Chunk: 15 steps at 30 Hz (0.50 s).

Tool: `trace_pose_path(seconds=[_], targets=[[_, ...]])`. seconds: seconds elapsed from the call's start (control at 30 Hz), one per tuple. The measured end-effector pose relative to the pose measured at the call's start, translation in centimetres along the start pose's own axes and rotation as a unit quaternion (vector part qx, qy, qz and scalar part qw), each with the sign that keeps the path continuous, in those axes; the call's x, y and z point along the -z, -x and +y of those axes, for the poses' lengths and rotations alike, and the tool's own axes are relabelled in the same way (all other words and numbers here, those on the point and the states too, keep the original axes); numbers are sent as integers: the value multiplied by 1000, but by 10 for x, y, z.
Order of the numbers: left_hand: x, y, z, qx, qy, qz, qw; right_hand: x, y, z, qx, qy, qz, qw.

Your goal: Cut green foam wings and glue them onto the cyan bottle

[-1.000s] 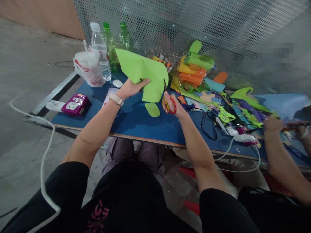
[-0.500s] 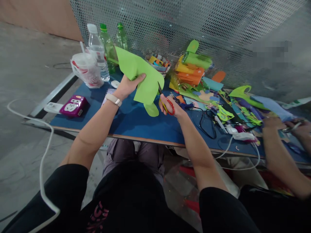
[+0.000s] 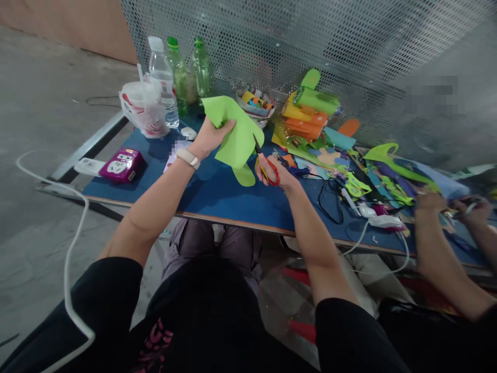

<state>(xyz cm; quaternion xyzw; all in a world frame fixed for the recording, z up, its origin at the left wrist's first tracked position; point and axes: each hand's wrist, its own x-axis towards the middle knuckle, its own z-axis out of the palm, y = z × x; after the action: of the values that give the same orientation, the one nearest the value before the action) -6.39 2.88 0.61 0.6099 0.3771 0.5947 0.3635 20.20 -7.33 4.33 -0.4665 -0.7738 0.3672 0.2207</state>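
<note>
My left hand [image 3: 214,135] grips a bright green sheet [image 3: 243,139], thumb on top, holding it above the blue table. Part of the sheet folds over near that hand, and a rounded flap hangs from its lower edge. Closed round the handles of red-and-yellow scissors [image 3: 273,172] is my right hand [image 3: 267,168]. Their dark blades point up and away, with the tip at the sheet's right edge. I cannot tell whether the blades are parted.
On the left of the table [image 3: 209,199] stand a bagged cup [image 3: 142,109], a water bottle [image 3: 165,83], green bottles [image 3: 177,72] and a purple power socket [image 3: 121,165]. Coloured craft pieces [image 3: 310,114] and cables lie to the right. A co-worker's hands [image 3: 430,204] work at far right.
The green sheet has turned and bent in my left hand, so its upper left corner sits lower and further right. My right hand stays at its edge with the scissors. The view has shifted slightly.
</note>
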Motion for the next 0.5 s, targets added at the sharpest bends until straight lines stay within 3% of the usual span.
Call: trace_pose_path(seconds=[0.23,0.5], targets=[[4,2,3,7,29,-55,998,5,-1,7,1,13,-38,999],[5,5,8,13,21,-55,998,8,1,6,-11,12,-64,998]])
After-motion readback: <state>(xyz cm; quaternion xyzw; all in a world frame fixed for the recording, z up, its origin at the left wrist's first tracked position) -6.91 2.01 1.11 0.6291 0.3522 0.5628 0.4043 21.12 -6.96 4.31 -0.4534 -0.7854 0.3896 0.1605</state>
